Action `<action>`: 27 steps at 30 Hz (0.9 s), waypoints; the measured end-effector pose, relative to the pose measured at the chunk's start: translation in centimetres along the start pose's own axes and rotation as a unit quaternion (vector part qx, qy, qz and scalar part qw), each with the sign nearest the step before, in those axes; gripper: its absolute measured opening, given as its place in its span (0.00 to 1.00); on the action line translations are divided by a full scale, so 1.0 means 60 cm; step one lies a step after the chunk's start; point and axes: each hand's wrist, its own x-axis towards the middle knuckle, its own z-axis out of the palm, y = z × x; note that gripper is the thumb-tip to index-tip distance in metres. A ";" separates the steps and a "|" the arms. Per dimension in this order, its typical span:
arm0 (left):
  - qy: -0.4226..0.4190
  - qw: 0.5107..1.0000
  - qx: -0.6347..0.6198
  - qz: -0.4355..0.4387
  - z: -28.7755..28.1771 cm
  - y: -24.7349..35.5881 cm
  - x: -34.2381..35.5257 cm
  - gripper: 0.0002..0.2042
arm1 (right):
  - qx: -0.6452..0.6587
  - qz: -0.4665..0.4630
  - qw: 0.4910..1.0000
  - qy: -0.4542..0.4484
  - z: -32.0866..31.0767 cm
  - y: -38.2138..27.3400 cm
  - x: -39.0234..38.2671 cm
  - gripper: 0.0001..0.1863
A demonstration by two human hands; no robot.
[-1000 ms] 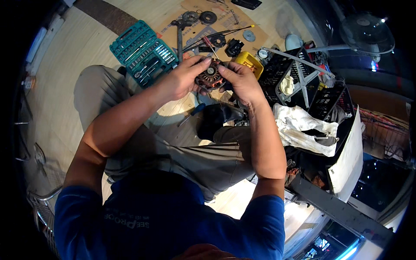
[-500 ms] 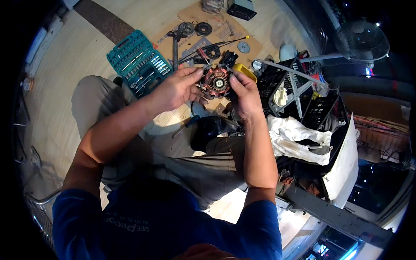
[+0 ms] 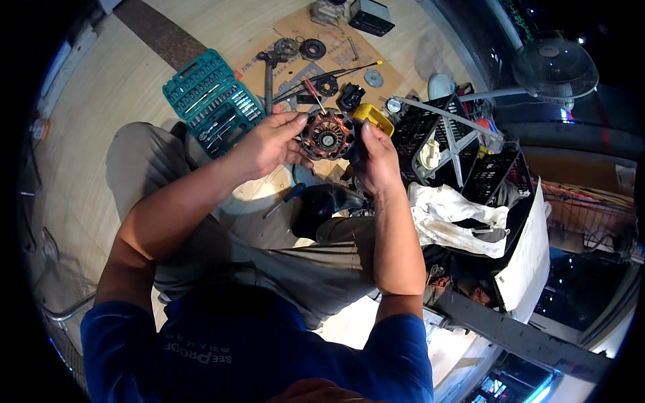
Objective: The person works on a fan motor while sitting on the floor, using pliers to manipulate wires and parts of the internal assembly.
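Between my two hands I hold a round motor part with copper windings (image 3: 328, 140), its bright metal centre facing up. My left hand (image 3: 271, 144) grips its left edge, thumb on top and fingers curled below. The right hand (image 3: 378, 160) pinches the opposite edge, thumb uppermost, with its fingers mostly hidden under the part. Just beyond lies a red-handled screwdriver (image 3: 310, 87), its shaft ending near the part's far rim. A yellow case-like object (image 3: 373, 118) sits beyond my right thumb. Below the hands are a blue-handled tool (image 3: 294, 193) and a shiny black object (image 3: 321, 209).
An open green socket set (image 3: 176, 88) lies at the left. Cardboard (image 3: 375, 48) carries a hammer (image 3: 269, 80), a black ring (image 3: 312, 49) and a grey disc (image 3: 373, 78). Black crates (image 3: 490, 176), a white cloth (image 3: 443, 218) and a fan (image 3: 556, 70) stand at the right.
The part has tilted in my hands and sits slightly lower and further left, its face turned more squarely upward. Both hands keep their hold. The whole view has shifted a little.
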 end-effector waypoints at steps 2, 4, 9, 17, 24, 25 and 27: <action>0.003 1.000 0.005 -0.004 0.000 0.000 -0.002 0.17 | 0.007 -0.002 1.000 0.008 0.009 -0.001 -0.002 0.20; 0.007 1.000 -0.009 0.000 0.000 0.000 -0.004 0.18 | 0.014 -0.004 1.000 0.015 0.011 0.001 -0.002 0.20; 0.012 1.000 0.003 -0.005 -0.004 0.000 -0.001 0.16 | 0.029 0.005 0.999 -0.019 -0.001 0.001 -0.002 0.19; -0.013 1.000 -0.008 -0.016 -0.009 0.001 -0.001 0.17 | -0.004 -0.011 1.000 -0.012 0.005 0.005 -0.007 0.18; 0.001 0.999 0.029 0.021 -0.006 -0.001 0.004 0.18 | -0.090 -0.052 0.994 0.018 0.021 0.003 -0.010 0.16; 0.004 0.998 0.051 0.036 -0.006 -0.002 0.004 0.18 | -0.090 -0.052 0.994 0.018 0.023 0.002 -0.010 0.16; 0.022 0.994 0.097 0.047 0.005 0.004 -0.001 0.19 | -0.139 -0.065 0.987 0.038 0.029 0.000 -0.010 0.17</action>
